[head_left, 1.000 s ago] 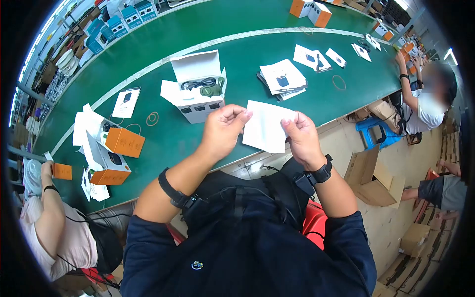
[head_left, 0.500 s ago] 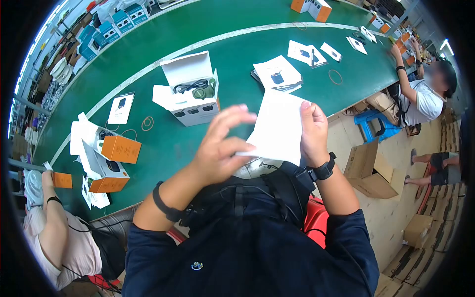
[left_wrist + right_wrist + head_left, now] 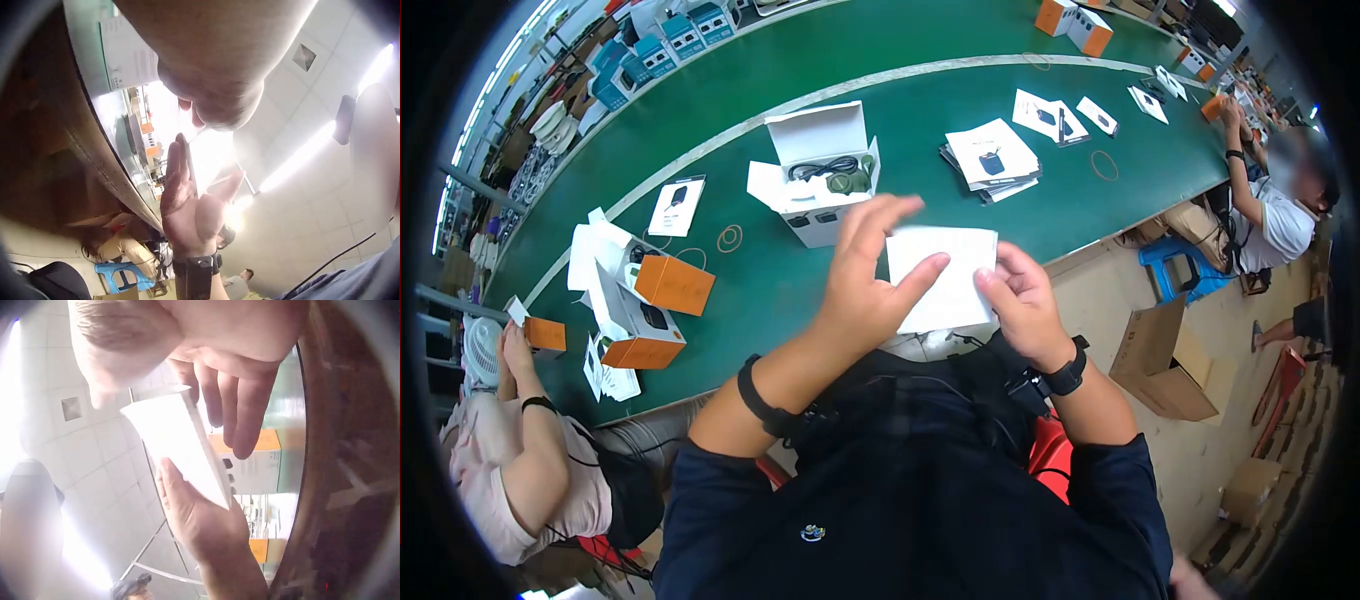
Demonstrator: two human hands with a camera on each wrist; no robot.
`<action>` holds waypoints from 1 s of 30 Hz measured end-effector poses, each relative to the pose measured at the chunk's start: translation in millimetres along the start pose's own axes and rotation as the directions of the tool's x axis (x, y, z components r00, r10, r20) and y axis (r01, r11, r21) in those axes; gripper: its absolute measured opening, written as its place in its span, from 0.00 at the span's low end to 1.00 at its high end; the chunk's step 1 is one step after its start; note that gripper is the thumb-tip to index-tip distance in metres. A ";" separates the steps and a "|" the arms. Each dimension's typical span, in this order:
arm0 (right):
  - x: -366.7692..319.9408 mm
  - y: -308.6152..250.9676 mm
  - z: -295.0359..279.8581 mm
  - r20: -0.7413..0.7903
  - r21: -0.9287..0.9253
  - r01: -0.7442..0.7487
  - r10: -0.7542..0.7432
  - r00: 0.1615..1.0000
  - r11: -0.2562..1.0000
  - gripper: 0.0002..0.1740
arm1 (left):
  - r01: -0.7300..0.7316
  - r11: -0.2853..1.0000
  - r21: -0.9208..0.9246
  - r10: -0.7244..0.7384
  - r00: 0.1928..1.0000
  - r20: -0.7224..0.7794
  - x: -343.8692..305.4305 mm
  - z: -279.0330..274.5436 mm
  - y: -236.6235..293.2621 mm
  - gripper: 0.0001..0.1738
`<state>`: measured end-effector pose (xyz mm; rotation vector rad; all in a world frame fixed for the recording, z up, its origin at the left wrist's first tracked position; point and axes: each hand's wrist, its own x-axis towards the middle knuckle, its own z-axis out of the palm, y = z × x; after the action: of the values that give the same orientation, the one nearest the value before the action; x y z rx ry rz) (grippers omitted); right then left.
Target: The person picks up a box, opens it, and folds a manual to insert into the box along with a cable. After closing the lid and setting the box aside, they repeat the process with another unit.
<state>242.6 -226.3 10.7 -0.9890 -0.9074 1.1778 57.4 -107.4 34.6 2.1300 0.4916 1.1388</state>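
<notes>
In the head view a folded white paper (image 3: 945, 290) is held above my lap, in front of the table edge. My right hand (image 3: 1025, 305) pinches its right edge, the thumb lying on the near face. My left hand (image 3: 875, 275) is at the other side, its thumb over the paper's face and its fingers stretched out past the upper left corner, slightly blurred. The right wrist view shows the paper (image 3: 178, 444) in layers, with the left hand (image 3: 206, 525) beneath it. From the left wrist, the right hand (image 3: 190, 212) appears beside the paper's thin edge.
An open white box (image 3: 815, 225) with a cable and a green device stands beyond my left hand. A stack of printed booklets (image 3: 990, 160) lies to the right, orange-and-white boxes (image 3: 675, 285) to the left. People sit at both sides; a cardboard carton (image 3: 1155, 365) is on the floor.
Both hands gripped the paper at first; the left fingers then came off and spread out. The paper, longer half a second ago, now looks shorter. The right hand keeps its hold.
</notes>
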 end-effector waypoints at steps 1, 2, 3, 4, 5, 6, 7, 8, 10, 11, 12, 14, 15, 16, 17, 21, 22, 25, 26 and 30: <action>-0.3 2.6 -2.0 -0.054 0.082 -0.014 0.018 0.998 0.997 0.25 | 0.056 0.998 0.027 -0.054 0.995 -0.080 -0.3 2.6 4.6 0.27; -0.4 4.1 -3.6 -0.056 0.084 -0.007 0.011 0.998 0.996 0.25 | 0.112 0.993 0.048 -0.103 0.982 -0.159 -1.3 4.2 8.2 0.33; -0.7 5.4 -4.6 -0.093 0.099 0.017 -0.007 0.996 0.995 0.24 | 0.277 0.949 -0.151 -0.281 0.960 -0.008 -5.5 0.4 9.3 0.42; -1.5 6.3 -4.9 -0.129 0.115 0.037 -0.022 0.991 0.993 0.23 | 0.275 0.950 -0.149 -0.279 0.960 -0.005 -8.8 -0.3 12.3 0.42; -1.9 6.0 -4.3 -0.131 0.118 0.037 -0.021 0.991 0.992 0.23 | 0.411 0.872 -0.265 -0.405 0.911 0.083 -11.5 -2.1 16.8 0.42; -2.3 4.6 -2.9 -0.144 0.132 0.025 -0.006 0.990 0.991 0.23 | 0.541 0.759 -0.363 -0.511 0.840 0.182 -13.1 -3.6 20.8 0.42; -2.5 2.6 -1.5 -0.155 0.144 0.013 0.009 0.988 0.989 0.23 | 0.530 0.708 -0.467 -0.488 0.845 0.219 -16.1 -0.2 18.7 0.35; -2.6 0.5 -0.3 -0.151 0.145 0.011 0.011 0.989 0.989 0.23 | 0.530 0.708 -0.467 -0.490 0.844 0.216 -14.7 -2.5 20.4 0.35; -4.5 -3.9 1.2 -0.023 0.031 -0.091 0.092 0.995 0.995 0.22 | 0.700 0.505 -0.505 -0.522 0.713 0.467 -9.0 -8.2 24.0 0.26; -4.2 -6.4 -0.7 -0.022 0.030 -0.092 0.092 0.995 0.995 0.22 | 0.700 0.505 -0.506 -0.523 0.714 0.466 -7.2 -9.7 22.2 0.26; -3.0 -9.3 -4.3 0.014 -0.054 -0.158 0.159 0.987 0.986 0.21 | 0.731 0.524 -0.437 -0.539 0.682 0.494 -5.4 -11.1 20.0 0.23; -2.3 -11.2 -8.7 0.043 -0.142 -0.220 0.228 0.973 0.965 0.20 | 0.756 0.542 -0.368 -0.555 0.650 0.519 -7.9 -12.9 14.8 0.21; -2.3 -9.7 -10.2 0.034 -0.127 -0.205 0.211 0.977 0.970 0.19 | 0.748 0.526 -0.404 -0.509 0.658 0.556 -12.8 -12.5 7.7 0.20; -2.7 -8.6 -11.3 0.026 -0.112 -0.191 0.195 0.980 0.975 0.19 | 0.741 0.508 -0.439 -0.461 0.664 0.588 -18.1 -12.1 0.9 0.19; -3.9 -9.0 -12.5 0.026 -0.112 -0.193 0.197 0.980 0.975 0.19 | 0.742 0.507 -0.439 -0.462 0.663 0.589 -22.6 -12.1 -5.5 0.19; -3.9 -13.3 -22.2 0.186 0.135 -0.239 0.213 0.959 0.962 0.20 | 0.645 0.553 -0.528 -0.406 0.762 0.505 -28.5 -10.2 -11.0 0.20; -2.3 -15.2 -22.3 0.251 0.290 -0.286 0.216 0.944 0.913 0.21 | 0.621 0.597 -0.507 -0.420 0.781 0.462 -28.6 -9.3 -9.2 0.21; 0.1 -23.0 -15.9 0.212 0.110 -0.326 0.298 0.931 0.939 0.22 | 0.557 0.706 -0.439 -0.380 0.819 0.430 -27.4 -7.3 -6.8 0.25; 1.6 -24.4 -15.6 0.168 -0.091 -0.350 0.361 0.917 0.932 0.22 | 0.558 0.704 -0.438 -0.380 0.818 0.431 -27.6 -6.8 -8.3 0.25; 8.1 -25.6 -18.2 0.185 -0.222 -0.377 0.419 0.889 0.899 0.21 | 0.547 0.740 -0.391 -0.355 0.812 0.463 -27.5 -7.1 -13.7 0.28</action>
<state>268.7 -223.3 29.7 -1.2463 -1.0354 1.6061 36.1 -111.4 11.7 1.5647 0.4480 0.4930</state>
